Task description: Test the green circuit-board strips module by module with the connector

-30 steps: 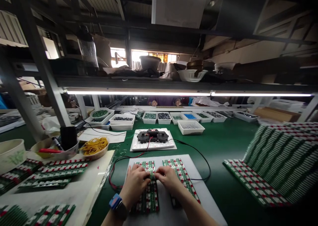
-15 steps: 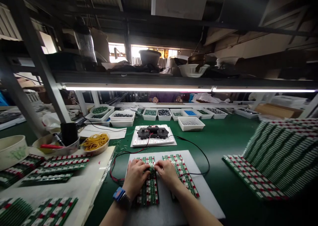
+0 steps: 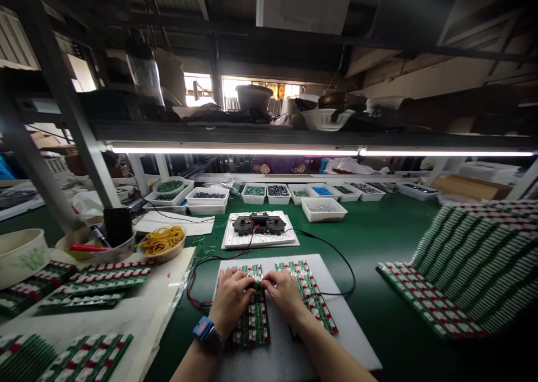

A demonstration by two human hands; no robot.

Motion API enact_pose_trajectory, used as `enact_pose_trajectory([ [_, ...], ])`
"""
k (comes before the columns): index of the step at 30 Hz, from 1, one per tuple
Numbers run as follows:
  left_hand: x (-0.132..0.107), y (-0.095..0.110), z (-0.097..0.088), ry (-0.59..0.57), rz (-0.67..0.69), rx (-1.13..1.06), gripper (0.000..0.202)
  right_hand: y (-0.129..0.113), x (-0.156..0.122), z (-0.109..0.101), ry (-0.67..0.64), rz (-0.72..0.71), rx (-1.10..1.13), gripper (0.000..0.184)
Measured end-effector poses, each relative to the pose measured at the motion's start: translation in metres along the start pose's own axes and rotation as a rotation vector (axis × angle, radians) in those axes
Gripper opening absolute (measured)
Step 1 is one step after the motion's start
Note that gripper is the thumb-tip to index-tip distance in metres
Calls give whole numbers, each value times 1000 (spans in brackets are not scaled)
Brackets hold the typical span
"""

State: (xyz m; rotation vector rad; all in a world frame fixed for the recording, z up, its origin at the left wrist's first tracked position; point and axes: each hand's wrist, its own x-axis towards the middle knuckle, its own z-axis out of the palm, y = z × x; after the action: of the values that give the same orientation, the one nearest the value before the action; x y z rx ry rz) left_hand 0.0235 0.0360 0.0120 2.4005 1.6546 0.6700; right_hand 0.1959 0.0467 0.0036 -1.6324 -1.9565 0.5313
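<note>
Left hand [image 3: 229,298] and right hand [image 3: 286,298] are both down on the white sheet [image 3: 351,348], bottom centre. Fingers [image 3: 244,281] are curled, tips nearly meeting over the top of the left strip group [image 3: 252,320], green circuit boards with red and white parts; can't tell if pinching or just pressing. Right strip group [image 3: 309,295] lies just beside it, under the right hand's edge. So 2 groups on the sheet, with no sign which are finished and which are waiting. Big fanned strip pile [image 3: 471,264] at right, 2 more strip piles [image 3: 94,284] at left; too many strips to count. Black fixture [image 3: 258,223] on a white base sits just above the sheet, with red and black wires [image 3: 197,284] running down the left side. At least 10 white trays [image 3: 253,201] of small parts line the far bench. 1 bowl of rubber bands [image 3: 163,242] at left. Co-worker's 2 hands [image 3: 264,169] at the far side.
</note>
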Motion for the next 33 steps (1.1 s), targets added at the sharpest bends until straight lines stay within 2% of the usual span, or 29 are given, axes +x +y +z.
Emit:
enact_pose_trajectory([
  [9,0,-1,0,-55,-13,-44,20,2,0,0,-27,-9,-12,18],
  [16,5,-4,2,-120,-116,-93,19,1,3,3,-45,14,-49,20],
  [27,4,-5,5,-113,-161,-133,20,-7,12,0,-116,144,-47,23],
  [33,3,-4,5,-108,-162,-145,20,-15,16,3,-109,130,-114,27],
])
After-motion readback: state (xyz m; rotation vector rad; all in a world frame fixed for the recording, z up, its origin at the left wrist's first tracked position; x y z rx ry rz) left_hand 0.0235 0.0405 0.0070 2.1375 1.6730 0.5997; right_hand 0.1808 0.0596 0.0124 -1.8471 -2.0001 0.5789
